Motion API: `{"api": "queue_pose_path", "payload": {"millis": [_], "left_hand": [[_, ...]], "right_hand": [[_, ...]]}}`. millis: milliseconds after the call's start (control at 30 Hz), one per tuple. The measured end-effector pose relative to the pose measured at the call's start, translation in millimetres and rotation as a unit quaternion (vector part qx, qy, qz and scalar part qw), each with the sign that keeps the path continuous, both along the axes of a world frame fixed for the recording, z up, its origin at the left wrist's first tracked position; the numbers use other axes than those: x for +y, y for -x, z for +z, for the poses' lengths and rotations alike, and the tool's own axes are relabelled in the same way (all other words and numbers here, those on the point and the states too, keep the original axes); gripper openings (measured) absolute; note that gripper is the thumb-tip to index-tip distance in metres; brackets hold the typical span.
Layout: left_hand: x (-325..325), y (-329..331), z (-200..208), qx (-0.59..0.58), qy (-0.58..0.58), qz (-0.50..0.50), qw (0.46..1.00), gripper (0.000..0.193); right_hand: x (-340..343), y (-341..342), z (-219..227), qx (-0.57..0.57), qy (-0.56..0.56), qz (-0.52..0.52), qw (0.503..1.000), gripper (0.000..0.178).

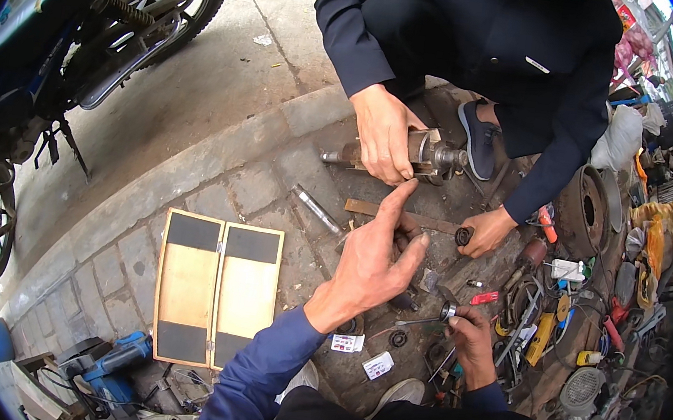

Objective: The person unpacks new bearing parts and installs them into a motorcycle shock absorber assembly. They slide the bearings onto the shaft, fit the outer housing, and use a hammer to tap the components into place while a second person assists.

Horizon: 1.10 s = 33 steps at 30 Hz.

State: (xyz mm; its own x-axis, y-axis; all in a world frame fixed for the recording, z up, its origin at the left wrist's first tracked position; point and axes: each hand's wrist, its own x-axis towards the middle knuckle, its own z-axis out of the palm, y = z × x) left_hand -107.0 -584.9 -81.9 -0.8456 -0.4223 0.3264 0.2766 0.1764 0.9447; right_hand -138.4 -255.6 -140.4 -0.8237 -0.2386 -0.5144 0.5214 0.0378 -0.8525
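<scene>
My left hand (371, 269) reaches forward with its index finger stretched out and its thumb apart, holding nothing. Its fingertip is at the underside of a cylindrical metal part with a shaft (446, 158), touching or nearly so. A co-worker's hand (385, 136) grips that part from above. Lower right, my right hand (472, 341) pinches a small shiny metal ring, likely a bearing (448, 310). The co-worker's other hand (490, 232) holds a dark ring (463, 236) near the ground. A flat rusty metal bar (386, 213) lies below the shafted part.
An open wooden case (187, 297) with dark pads lies on the paving at left. Close by are a metal rod (317, 209), a loose ring (397, 337) and small cards (378, 365). Tools and scrap crowd the right side. A motorcycle (114, 40) stands upper left.
</scene>
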Motion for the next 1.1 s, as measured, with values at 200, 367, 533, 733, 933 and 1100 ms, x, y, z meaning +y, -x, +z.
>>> {"api": "queue_pose_path", "payload": {"millis": [200,367,533,733,933,1100], "left_hand": [[11.0,29.2,21.4,-0.024,-0.029,-0.059,0.998,0.079],[30.8,36.9,20.1,-0.093,0.013,-0.121,0.988,0.077],[45.5,33.0,0.2,-0.161,0.008,-0.176,0.971,0.074],[53.3,1.7,-45.6,-0.234,-0.013,-0.166,0.958,0.069],[59.7,-16.6,-70.0,-0.291,0.022,-0.17,0.941,0.069],[56.4,32.0,-59.3,-0.29,0.169,-0.258,0.906,0.067]], "right_hand": [[-4.7,-2.3,3.3,0.006,-0.003,0.006,1.0,0.023],[-5.5,-5.3,8.5,0.005,0.002,-0.002,1.0,0.024],[-0.1,-5.6,9.7,-0.007,-0.009,-0.006,1.0,0.023],[13.3,-6.5,-2.2,-0.013,-0.007,-0.015,1.0,0.023],[25.6,-8.2,-14.3,-0.007,0.006,-0.016,1.0,0.021],[35.2,0.2,-11.2,-0.014,0.015,-0.033,0.999,0.023]]}}
